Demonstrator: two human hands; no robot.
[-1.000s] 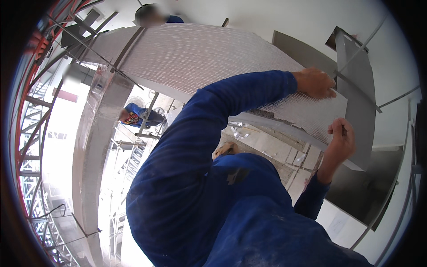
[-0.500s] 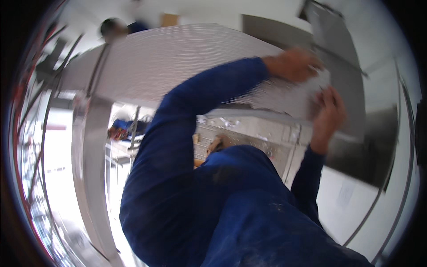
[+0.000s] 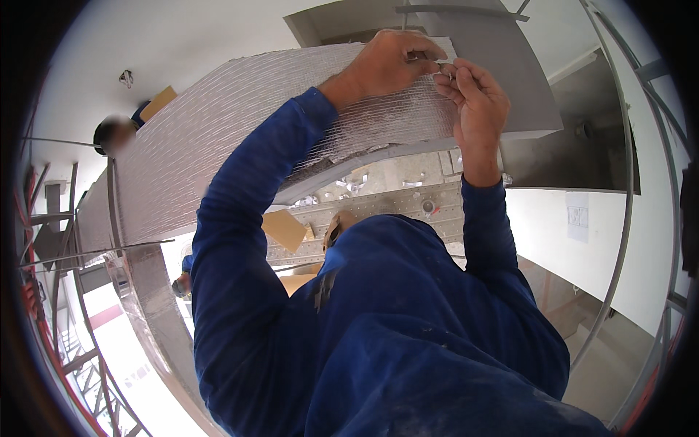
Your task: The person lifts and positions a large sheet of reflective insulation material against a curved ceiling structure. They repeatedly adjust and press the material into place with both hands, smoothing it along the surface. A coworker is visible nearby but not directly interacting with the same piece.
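Observation:
Above the far right part of a long duct wrapped in ribbed silvery foil insulation (image 3: 255, 109), my two hands meet fingertip to fingertip. Between them is a small whitish scrap (image 3: 445, 71), too small to name surely. My left hand (image 3: 386, 64) is closed in a pinch at its left side, back of the hand upward, close over the foil. My right hand (image 3: 480, 102) pinches from the right with curled fingers, beside the foil's end, where smooth grey sheathing (image 3: 502, 80) begins. The left fingertips are partly hidden.
Below is a perforated metal walkway (image 3: 393, 207) with white scraps (image 3: 354, 183), a cup (image 3: 428, 207) and a tan board (image 3: 284, 230). Another person (image 3: 114, 135) is beyond the duct at left. A thin rod (image 3: 628, 182) curves down at right; metal framing (image 3: 73, 218) stands left.
The view has shifted, so the duct and both hands appear farther left and higher. My hands have come closer together; the pale piece between them shows less.

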